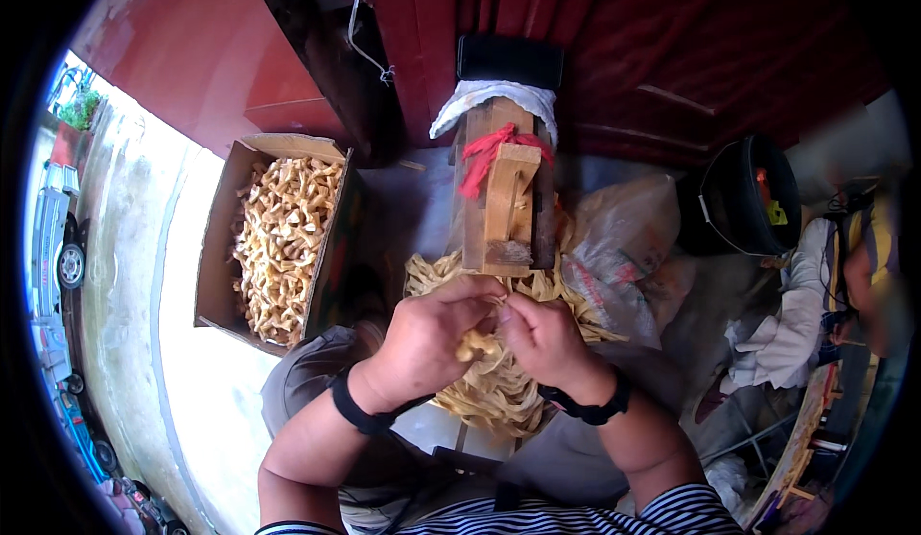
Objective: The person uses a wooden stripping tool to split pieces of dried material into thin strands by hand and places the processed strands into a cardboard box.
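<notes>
My left hand and my right hand meet in front of a wooden block stand, fingers pinched together on a pale tan strip. Part of that strip hangs looped below my left fingers; most of it is hidden by my hands. Under and around my hands lies a heap of long pale tan strips, spread before my lap. The stand carries an upright wooden piece with a red cloth tied around it.
At left a cardboard box holds many knotted tan pieces. A clear plastic bag and a black bucket stand at right. A white cloth drapes the stand's far end, before a dark red door. Another person's arm shows far right.
</notes>
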### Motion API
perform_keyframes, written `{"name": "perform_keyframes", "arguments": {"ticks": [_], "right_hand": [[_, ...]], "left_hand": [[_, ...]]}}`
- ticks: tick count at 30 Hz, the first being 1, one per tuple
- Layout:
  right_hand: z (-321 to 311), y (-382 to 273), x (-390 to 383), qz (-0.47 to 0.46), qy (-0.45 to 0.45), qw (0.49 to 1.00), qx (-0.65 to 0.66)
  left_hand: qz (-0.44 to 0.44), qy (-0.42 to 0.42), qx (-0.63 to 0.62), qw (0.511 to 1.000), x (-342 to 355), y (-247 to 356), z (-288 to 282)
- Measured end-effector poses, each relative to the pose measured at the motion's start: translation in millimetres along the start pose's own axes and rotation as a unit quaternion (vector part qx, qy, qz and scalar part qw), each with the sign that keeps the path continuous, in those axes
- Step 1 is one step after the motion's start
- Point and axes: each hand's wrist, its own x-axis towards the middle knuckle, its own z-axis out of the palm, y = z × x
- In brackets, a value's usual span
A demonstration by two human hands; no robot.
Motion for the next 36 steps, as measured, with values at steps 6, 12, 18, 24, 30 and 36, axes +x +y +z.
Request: {"name": "perform_keyframes", "arguments": {"ticks": [6, 12, 18, 24, 30, 36], "right_hand": [[-16, -5, -7, 0.187, -0.200, 0.795, 0.542], [-20, -3, -2, 0.218, -0.152, 0.793, 0.548], [-16, -2, 1, 0.240, -0.144, 0.848, 0.450], [-29, 19, 12, 0.179, 0.031, 0.934, 0.308], [-17, 63, 57, 0.118, 0.187, 0.973, -0.067], [-15, 99, 56, 0.082, 0.258, 0.962, -0.047]], "left_hand": [[-0.130, 0.121, -0.354, 0.918, -1, 16, -32], [-0.214, 0.075, -0.368, 0.902, -1, 1, -28], [-0.338, 0.001, -0.432, 0.836, 3, 5, -16], [-0.292, 0.062, -0.341, 0.891, 14, -12, -3], [-0.280, 0.120, -0.250, 0.919, 51, -61, 28], [-0.348, 0.151, -0.213, 0.900, 52, -70, 31]]}}
